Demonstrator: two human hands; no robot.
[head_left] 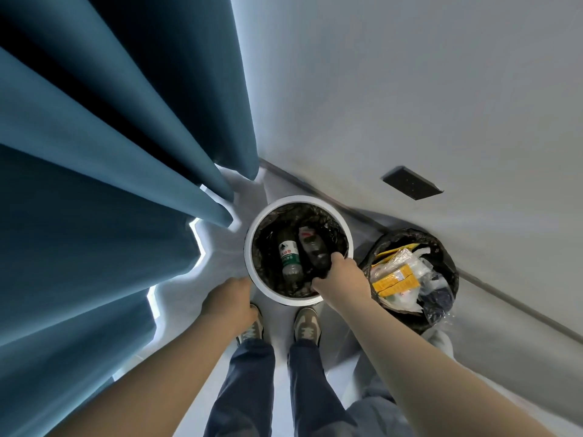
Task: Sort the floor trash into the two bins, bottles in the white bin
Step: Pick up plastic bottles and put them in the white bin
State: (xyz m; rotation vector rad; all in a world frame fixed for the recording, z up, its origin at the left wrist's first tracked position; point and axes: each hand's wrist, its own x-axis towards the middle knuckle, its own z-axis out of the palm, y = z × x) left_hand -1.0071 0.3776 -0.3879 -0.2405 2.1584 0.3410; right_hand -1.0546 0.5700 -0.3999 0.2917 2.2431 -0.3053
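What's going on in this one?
A person stands over a round white bin with a black liner, the right hand gripping a dark plastic bottle by one end inside it. A clear bottle with a green-and-white label already lies there. The left hand is by the bin's near rim; its fingers are hard to read. To the right, a black-lined bin holds yellow packaging and clear wrappers.

Left hand [232,299] fingertips hidden, possibly curled

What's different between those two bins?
The white bin shows a white rim and holds bottles; the dark bin is covered by its black liner and holds yellow packaging and clear plastic. The right hand holds a dark bottle in the white bin, not the dark bin. Both have black liners.
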